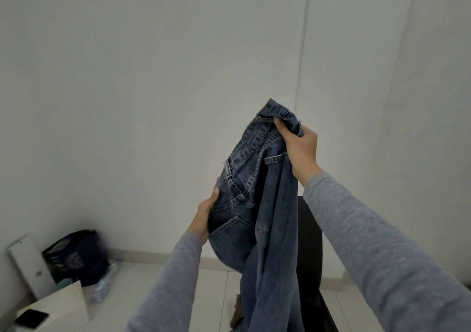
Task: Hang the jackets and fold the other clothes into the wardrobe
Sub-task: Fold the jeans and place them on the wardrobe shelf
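Jeans (257,204) hang in the air before a white wall; right hand (300,148) grips the waistband, left hand (204,217) clutches the seat.

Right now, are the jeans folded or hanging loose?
Hanging loose. The right hand grips the jeans at the waistband, the left hand holds them lower, and the legs drape down.

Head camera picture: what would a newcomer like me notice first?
The dark blue jeans, held up mid-frame against the pale wall. The right hand grips the waistband at the top, the left hand holds them lower down, legs hanging. At the lower left, a black bag stands on the floor.
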`<state>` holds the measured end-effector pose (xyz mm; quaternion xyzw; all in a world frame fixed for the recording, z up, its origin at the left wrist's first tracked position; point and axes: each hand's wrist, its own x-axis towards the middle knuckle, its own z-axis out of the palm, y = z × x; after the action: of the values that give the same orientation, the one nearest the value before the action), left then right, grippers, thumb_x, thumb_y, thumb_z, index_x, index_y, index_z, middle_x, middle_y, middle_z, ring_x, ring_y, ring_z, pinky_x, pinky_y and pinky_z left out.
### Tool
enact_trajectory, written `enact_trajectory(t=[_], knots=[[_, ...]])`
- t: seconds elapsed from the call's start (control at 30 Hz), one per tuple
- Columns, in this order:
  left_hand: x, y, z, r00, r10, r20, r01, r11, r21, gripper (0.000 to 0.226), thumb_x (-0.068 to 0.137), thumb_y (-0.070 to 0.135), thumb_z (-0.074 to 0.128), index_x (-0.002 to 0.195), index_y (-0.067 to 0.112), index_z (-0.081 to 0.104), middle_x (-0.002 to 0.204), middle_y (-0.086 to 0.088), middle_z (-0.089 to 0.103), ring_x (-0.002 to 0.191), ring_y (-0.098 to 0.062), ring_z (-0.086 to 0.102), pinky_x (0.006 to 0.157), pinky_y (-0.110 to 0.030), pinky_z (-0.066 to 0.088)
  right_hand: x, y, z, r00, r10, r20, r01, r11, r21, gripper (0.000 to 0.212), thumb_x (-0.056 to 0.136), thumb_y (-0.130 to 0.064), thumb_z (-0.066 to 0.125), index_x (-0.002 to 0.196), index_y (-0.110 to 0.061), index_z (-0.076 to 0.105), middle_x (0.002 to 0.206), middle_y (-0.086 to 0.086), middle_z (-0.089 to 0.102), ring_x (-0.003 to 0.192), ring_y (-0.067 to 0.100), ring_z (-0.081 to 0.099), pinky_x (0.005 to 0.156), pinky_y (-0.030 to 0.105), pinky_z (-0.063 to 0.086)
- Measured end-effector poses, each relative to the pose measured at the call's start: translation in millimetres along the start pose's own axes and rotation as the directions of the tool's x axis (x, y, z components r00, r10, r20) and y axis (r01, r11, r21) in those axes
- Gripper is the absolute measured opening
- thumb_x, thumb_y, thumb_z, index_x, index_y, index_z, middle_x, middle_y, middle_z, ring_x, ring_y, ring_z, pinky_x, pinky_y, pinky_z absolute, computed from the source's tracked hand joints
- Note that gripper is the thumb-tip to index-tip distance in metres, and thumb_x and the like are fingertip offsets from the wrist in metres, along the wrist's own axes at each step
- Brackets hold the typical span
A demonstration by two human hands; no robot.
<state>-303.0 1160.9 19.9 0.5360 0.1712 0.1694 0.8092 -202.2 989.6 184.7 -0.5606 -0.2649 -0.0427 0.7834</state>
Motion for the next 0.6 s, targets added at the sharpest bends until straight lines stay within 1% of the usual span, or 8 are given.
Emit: enact_trajectory(t=[0.03, 0.1, 0.17, 0.23, 0.33, 0.4, 0.5, 0.6], knots=[[-6.1, -2.7, 0.9, 0.998, -0.059, 0.035, 0.056, 0.996, 0.066, 0.067, 0.082, 0.064, 0.053, 0.13, 0.018, 0.052, 0.125, -0.003, 0.06, 0.117, -0.028, 0.057, 0.101, -0.046, 0.041, 1.6, -1.9, -2.7, 1.0, 0.007, -0.005, -0.007, 1.0, 0.014, 0.027, 0.072, -0.034, 0.08, 0.076, -0.012, 0.065, 0.084, 0.01, 0.066, 0.08, 0.019, 0.062, 0.086, 0.045, 0.053], [-10.2, -12.0, -6.2, 0.981, -0.191, -0.031, 0.193, 0.956, 0.221, 0.07, 0.076, 0.074, 0.049, 0.128, 0.027, 0.047, 0.128, 0.006, 0.053, 0.126, -0.025, 0.046, 0.104, -0.053, 0.028, 3.7, -4.6, -8.8, 1.0, 0.026, -0.013, -0.025, 0.998, 0.054, 0.024, 0.074, -0.032, 0.08, 0.074, -0.013, 0.064, 0.085, 0.008, 0.067, 0.083, 0.018, 0.063, 0.086, 0.042, 0.053], [-10.7, -17.7, -13.5, 0.976, -0.218, -0.016, 0.216, 0.948, 0.236, 0.079, 0.068, 0.075, 0.06, 0.127, 0.024, 0.049, 0.129, 0.006, 0.055, 0.124, -0.023, 0.048, 0.1, -0.051, 0.033, 5.8, -4.7, -14.8, 0.998, 0.041, -0.042, -0.038, 0.997, 0.064, 0.025, 0.073, -0.034, 0.079, 0.072, -0.015, 0.063, 0.083, 0.006, 0.067, 0.082, 0.018, 0.063, 0.085, 0.041, 0.054], [-5.4, -14.9, -12.3, 0.996, -0.086, 0.022, 0.084, 0.992, 0.096, 0.068, 0.072, 0.054, 0.07, 0.125, 0.013, 0.057, 0.119, -0.002, 0.066, 0.111, -0.021, 0.061, 0.093, -0.039, 0.047, 8.9, -4.8, -20.8, 0.997, 0.036, -0.072, -0.033, 0.998, 0.044, 0.032, 0.069, -0.041, 0.081, 0.07, -0.016, 0.06, 0.082, 0.007, 0.065, 0.08, 0.018, 0.063, 0.084, 0.043, 0.054], [-2.0, 8.2, 0.9, 0.988, 0.135, -0.074, -0.136, 0.991, -0.014, 0.045, 0.085, 0.031, 0.065, 0.119, 0.002, 0.06, 0.11, -0.012, 0.069, 0.099, -0.024, 0.067, 0.077, -0.032, 0.057, 13.7, -7.2, -29.3, 0.999, -0.012, -0.049, 0.007, 0.996, -0.086, 0.039, 0.063, -0.046, 0.083, 0.073, -0.014, 0.062, 0.082, 0.005, 0.067, 0.078, 0.017, 0.063, 0.081, 0.043, 0.055], [2.2, 23.5, 3.1, 0.96, 0.219, -0.177, -0.223, 0.975, -0.003, 0.037, 0.088, 0.029, 0.063, 0.111, 0.0, 0.062, 0.107, -0.017, 0.069, 0.096, -0.027, 0.067, 0.074, -0.032, 0.058, 13.7, -9.2, -35.2, 0.996, -0.087, 0.012, 0.087, 0.97, -0.227, 0.03, 0.067, -0.037, 0.083, 0.077, -0.015, 0.065, 0.082, -0.002, 0.069, 0.077, 0.012, 0.064, 0.074, 0.029, 0.057], [6.0, 50.8, -0.5, 0.929, 0.29, -0.23, -0.287, 0.957, 0.046, 0.034, 0.086, 0.033, 0.066, 0.101, 0.002, 0.065, 0.103, -0.018, 0.069, 0.093, -0.028, 0.068, 0.081, -0.038, 0.056, 12.2, -10.2, -43.3, 0.98, -0.182, 0.083, 0.2, 0.904, -0.379, 0.031, 0.069, -0.033, 0.082, 0.09, -0.015, 0.067, 0.083, -0.01, 0.067, 0.075, 0.002, 0.062, 0.063, 0.01, 0.05], [2.4, 85.8, 1.4, 0.903, 0.374, -0.211, -0.352, 0.926, 0.137, 0.041, 0.081, 0.041, 0.07, 0.099, 0.004, 0.067, 0.101, -0.015, 0.071, 0.095, -0.029, 0.068, 0.086, -0.043, 0.054, 15.6, -11.7, -52.0, 0.975, -0.221, 0.01, 0.208, 0.901, -0.381, 0.029, 0.074, -0.038, 0.078, 0.078, -0.013, 0.065, 0.071, -0.009, 0.063, 0.064, 0.005, 0.057, 0.053, 0.011, 0.046]])
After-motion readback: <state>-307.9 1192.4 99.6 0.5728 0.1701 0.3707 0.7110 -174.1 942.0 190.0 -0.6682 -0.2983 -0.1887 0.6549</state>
